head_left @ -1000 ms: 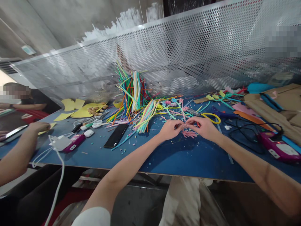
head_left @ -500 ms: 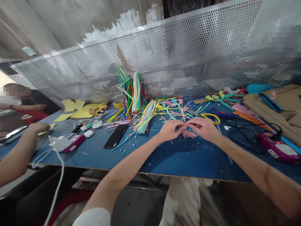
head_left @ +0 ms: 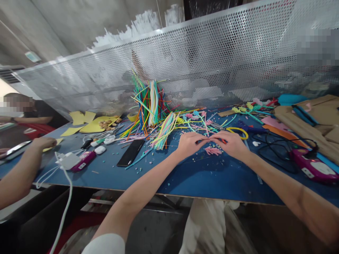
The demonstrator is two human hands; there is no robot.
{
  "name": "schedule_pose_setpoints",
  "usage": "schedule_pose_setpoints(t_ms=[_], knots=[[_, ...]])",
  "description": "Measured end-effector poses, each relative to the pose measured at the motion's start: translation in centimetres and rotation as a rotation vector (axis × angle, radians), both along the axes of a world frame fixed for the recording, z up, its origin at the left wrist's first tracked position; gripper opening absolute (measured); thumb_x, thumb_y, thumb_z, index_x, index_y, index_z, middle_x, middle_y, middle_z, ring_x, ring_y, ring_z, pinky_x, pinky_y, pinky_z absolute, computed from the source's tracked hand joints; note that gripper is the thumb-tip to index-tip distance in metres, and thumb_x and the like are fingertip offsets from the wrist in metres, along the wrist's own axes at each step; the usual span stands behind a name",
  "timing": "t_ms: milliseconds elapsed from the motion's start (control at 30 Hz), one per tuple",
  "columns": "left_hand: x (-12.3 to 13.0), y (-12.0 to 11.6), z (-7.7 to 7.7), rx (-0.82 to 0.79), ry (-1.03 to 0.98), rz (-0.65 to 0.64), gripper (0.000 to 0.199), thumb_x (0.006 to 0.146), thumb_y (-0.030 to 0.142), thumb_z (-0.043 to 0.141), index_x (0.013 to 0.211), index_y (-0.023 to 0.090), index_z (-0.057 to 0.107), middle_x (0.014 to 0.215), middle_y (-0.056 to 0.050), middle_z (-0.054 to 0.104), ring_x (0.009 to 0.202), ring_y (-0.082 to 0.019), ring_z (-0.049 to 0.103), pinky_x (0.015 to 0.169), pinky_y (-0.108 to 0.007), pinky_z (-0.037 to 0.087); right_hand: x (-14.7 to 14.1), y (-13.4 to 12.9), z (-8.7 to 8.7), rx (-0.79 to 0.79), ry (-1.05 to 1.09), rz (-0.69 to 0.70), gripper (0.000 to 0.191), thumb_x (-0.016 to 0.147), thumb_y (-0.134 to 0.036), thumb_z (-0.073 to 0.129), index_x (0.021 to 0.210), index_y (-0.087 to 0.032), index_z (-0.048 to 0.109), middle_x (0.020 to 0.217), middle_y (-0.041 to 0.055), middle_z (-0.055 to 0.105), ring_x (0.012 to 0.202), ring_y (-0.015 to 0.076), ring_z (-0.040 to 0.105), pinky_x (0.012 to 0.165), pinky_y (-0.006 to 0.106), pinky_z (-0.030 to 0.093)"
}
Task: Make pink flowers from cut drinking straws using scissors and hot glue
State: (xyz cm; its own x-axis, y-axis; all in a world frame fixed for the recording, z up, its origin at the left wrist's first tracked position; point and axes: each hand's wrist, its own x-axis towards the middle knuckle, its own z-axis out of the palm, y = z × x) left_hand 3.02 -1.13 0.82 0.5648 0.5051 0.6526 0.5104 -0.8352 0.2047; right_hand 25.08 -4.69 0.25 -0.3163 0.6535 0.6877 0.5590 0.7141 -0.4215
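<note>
My left hand (head_left: 191, 144) and my right hand (head_left: 230, 143) meet fingertip to fingertip above the blue table (head_left: 196, 180). Both are pinched closed, and what lies between the fingertips is too small to name. Something orange-red shows at the fingers of my right hand. Just below the hands a pink fuzzy piece (head_left: 213, 151) lies on the table among small cut bits. Behind them are pink and mint fuzzy stems (head_left: 196, 121). Left of my left hand lies a bundle of pastel pipe cleaners (head_left: 165, 132).
A black phone (head_left: 130, 153) lies left of the hands. Upright coloured pipe cleaners (head_left: 153, 102) stand behind. A yellow ring (head_left: 242, 131), black cables (head_left: 275, 155) and a magenta device (head_left: 314, 169) are at the right. Another person's arm (head_left: 23, 173) reaches in at far left.
My left hand has shifted slightly left, and its fingers are straighter. The pink fuzzy piece below shows more fully. My right hand has barely moved.
</note>
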Motion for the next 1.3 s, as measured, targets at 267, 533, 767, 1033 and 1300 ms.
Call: schedule_pose_setpoints(t_ms=[267, 533, 767, 1033, 1300], knots=[[0.1, -0.2, 0.0, -0.06, -0.035, 0.017, 0.029, 0.096, 0.045, 0.061, 0.095, 0.023, 0.079, 0.078, -0.003, 0.075, 0.069, -0.013, 0.065, 0.07, -0.024, 0.047, 0.5, 0.1, 0.0, 0.185, -0.134, -0.011, 0.017, 0.099, -0.028, 0.056, 0.103, -0.022, 0.071, 0.096, 0.0065, 0.076, 0.09, 0.0225, 0.068, 0.086, 0.039, 0.054], [0.0, -0.5, 0.5, -0.143, 0.006, -0.041, 0.028, 0.098, 0.042, 0.056, 0.095, 0.021, 0.075, 0.085, -0.002, 0.074, 0.067, -0.011, 0.062, 0.067, -0.023, 0.044, 1.0, 0.5, -0.2, 0.371, -0.436, -0.004, 0.017, 0.099, -0.023, 0.054, 0.105, -0.018, 0.068, 0.102, 0.01, 0.073, 0.095, 0.0257, 0.063, 0.088, 0.043, 0.052], [0.0, -0.4, 0.6, -0.276, -0.018, -0.097, 0.026, 0.097, 0.04, 0.056, 0.094, 0.019, 0.071, 0.086, -0.003, 0.073, 0.066, -0.011, 0.06, 0.068, -0.023, 0.046, 1.5, 0.7, -0.4, 0.424, -0.536, 0.023, 0.023, 0.098, -0.016, 0.051, 0.115, -0.016, 0.067, 0.107, 0.0126, 0.071, 0.099, 0.027, 0.062, 0.09, 0.045, 0.049], [0.2, -0.4, 0.8, -0.386, -0.033, -0.15, 0.025, 0.095, 0.039, 0.058, 0.089, 0.018, 0.069, 0.08, -0.001, 0.07, 0.066, -0.011, 0.058, 0.067, -0.022, 0.045, 1.5, 0.5, 0.1, 0.467, -0.598, -0.012, 0.023, 0.099, -0.014, 0.049, 0.111, -0.016, 0.069, 0.105, 0.0112, 0.072, 0.098, 0.0248, 0.061, 0.092, 0.041, 0.046], [0.2, -0.6, 0.8, -0.324, 0.022, -0.135, 0.022, 0.094, 0.038, 0.059, 0.09, 0.019, 0.069, 0.084, -0.002, 0.071, 0.073, -0.013, 0.062, 0.071, -0.023, 0.046, 1.5, 0.3, 0.3, 0.374, -0.584, -0.074, 0.023, 0.101, -0.02, 0.049, 0.109, -0.026, 0.07, 0.11, 0.006, 0.074, 0.1, 0.0234, 0.062, 0.09, 0.041, 0.041]])
